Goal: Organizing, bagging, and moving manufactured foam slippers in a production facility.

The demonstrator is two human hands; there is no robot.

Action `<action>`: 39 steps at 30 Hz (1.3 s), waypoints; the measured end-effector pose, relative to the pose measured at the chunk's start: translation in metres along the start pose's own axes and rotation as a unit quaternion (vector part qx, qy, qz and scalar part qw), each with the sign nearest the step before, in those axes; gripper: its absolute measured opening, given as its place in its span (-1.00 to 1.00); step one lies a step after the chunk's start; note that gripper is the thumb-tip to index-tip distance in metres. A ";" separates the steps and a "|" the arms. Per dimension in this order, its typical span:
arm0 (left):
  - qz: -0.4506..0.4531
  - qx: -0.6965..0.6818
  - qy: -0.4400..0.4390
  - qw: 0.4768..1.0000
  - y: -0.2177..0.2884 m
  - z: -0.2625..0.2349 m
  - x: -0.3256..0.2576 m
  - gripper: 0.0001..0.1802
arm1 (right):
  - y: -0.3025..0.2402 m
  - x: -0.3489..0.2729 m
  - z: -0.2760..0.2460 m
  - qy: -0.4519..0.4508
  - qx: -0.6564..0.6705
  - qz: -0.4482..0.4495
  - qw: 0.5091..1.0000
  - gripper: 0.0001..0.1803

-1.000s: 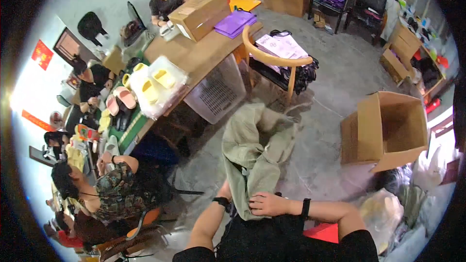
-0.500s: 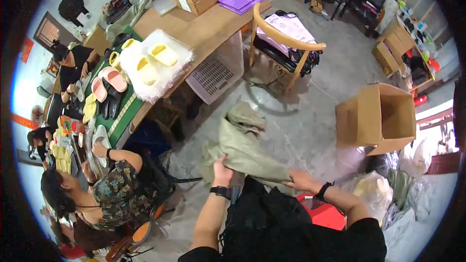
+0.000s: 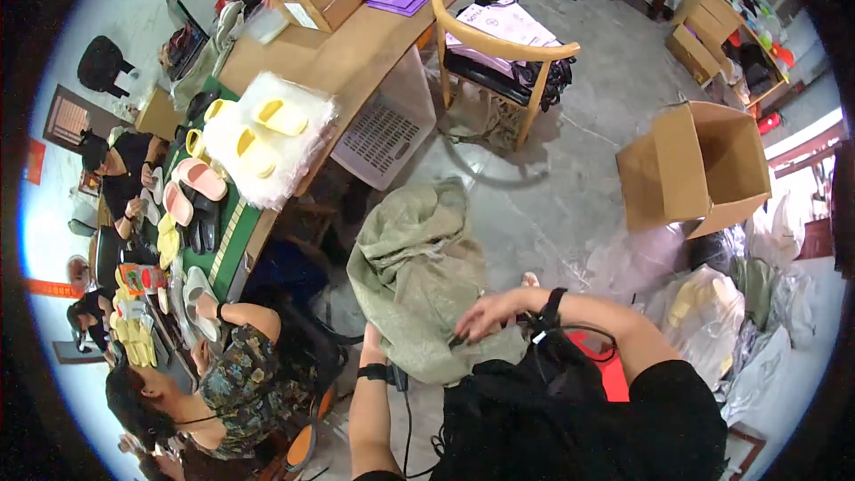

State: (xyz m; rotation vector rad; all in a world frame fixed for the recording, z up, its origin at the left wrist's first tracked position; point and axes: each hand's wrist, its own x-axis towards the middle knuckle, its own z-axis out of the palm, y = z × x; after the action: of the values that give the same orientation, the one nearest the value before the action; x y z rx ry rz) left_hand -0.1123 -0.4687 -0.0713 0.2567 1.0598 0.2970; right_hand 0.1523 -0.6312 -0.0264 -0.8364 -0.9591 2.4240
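At lower centre of the frame, a grey-green sack [image 3: 419, 285] lies crumpled on the floor against the person's lap. The right hand [image 3: 488, 313] rests on its lower edge, fingers bent and pinching the cloth. The left hand [image 3: 372, 345] is mostly hidden under the sack; I cannot tell its grip. What the sack holds is not visible. At right, an open carton [image 3: 699, 169] lies tipped, its visible inside bare. At upper left, yellow slippers [image 3: 258, 129] sit on plastic bags on the table [image 3: 347, 58].

A grey concrete floor [image 3: 579, 169] holds a long wooden table [image 3: 343, 58], a wooden chair [image 3: 499, 44] and an open cardboard box [image 3: 695, 169].
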 end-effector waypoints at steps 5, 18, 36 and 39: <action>-0.050 0.038 -0.028 0.998 0.001 0.018 -0.017 -0.56 | -0.007 -0.008 -0.061 0.612 -0.237 -0.185 0.732 -0.05; 0.094 0.298 0.088 0.946 0.039 0.137 0.033 -0.60 | -0.102 -0.083 -0.151 0.750 -0.334 -0.192 0.538 -0.69; 0.045 0.567 0.002 0.822 0.113 0.325 0.086 -0.21 | -0.136 -0.091 -0.036 0.475 -0.631 -0.216 0.574 -0.71; 0.009 0.696 -0.046 0.716 0.076 0.330 0.113 -0.11 | -0.136 -0.069 -0.044 0.478 -0.633 -0.239 0.560 -0.80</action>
State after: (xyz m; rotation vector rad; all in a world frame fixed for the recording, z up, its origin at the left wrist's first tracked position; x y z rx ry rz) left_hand 0.2215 -0.3780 0.0165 1.6298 0.9929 -0.5856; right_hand 0.2513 -0.5556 0.0715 -1.6696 -1.9090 0.2050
